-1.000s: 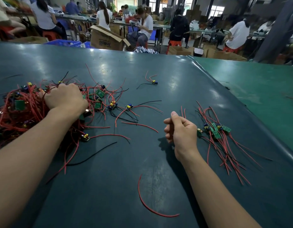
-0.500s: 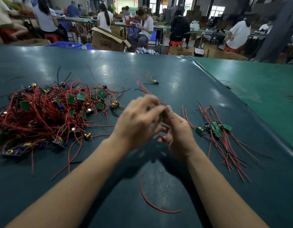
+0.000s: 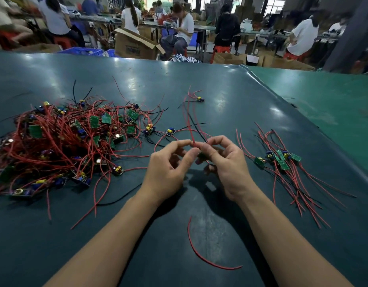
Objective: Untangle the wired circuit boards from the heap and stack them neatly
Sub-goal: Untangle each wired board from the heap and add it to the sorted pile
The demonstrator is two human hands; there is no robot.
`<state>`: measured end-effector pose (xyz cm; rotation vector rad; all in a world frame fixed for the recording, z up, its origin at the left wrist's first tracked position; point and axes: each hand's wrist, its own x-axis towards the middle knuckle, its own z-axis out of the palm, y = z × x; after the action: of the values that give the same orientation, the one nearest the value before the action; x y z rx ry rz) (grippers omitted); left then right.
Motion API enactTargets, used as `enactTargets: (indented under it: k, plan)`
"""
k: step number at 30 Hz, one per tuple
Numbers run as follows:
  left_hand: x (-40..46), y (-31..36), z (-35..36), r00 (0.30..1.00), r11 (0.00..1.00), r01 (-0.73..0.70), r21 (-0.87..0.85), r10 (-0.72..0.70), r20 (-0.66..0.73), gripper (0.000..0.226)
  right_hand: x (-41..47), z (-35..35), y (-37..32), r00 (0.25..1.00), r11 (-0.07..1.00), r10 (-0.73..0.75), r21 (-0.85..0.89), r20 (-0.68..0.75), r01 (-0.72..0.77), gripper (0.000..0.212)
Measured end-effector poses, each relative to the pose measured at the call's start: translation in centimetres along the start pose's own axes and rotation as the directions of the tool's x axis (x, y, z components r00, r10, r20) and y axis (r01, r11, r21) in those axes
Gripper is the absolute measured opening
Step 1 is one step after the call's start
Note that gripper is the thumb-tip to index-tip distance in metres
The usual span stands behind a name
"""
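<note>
Untangling looks to be the step in hand: I have one wired board (image 3: pixel 201 155) lifted clear of the heap (image 3: pixel 61 141) and held between both hands over the middle of the bench (image 3: pixel 220 90). My left hand (image 3: pixel 168 168) has its thumb and forefinger closed in a pinch on the red leads (image 3: pixel 189 121) just where they leave the board, the other fingers loosely curled beneath. My right hand (image 3: pixel 228 164) curls round the board itself, forefinger arched over the top; the board is mostly hidden behind the fingertips, and only a dark green sliver shows between the two thumbs. The leads and one black wire rise from the pinch toward the far side of the bench, crossing above a loose board (image 3: pixel 170 131) at the heap's right edge.

I judge the task to be at an early stage. The heap on the left is large and knotted, while the sorted stack (image 3: pixel 280 160) on the right holds only a few boards with their wires trailing toward the near right.

The next move, as I read it, calls for drawing the leads straight through the left pinch so they lie together, then carrying the board right and setting it on the stack, wires running the same way as the others. A stray red wire (image 3: pixel 199 255) lies on the bench near me, between my forearms, touching neither.
</note>
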<state>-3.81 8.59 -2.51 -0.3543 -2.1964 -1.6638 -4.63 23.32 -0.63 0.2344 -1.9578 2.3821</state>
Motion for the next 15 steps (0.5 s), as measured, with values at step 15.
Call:
enactTargets:
  k: [15]
  plan:
    - [1.6, -0.6, -0.3, 0.981, 0.96, 0.145, -0.238, -0.17, -0.089, 0.018, 1.2, 0.1, 0.4, 0.988, 0.995, 0.083, 0.059, -0.134, -0.075, 0.011]
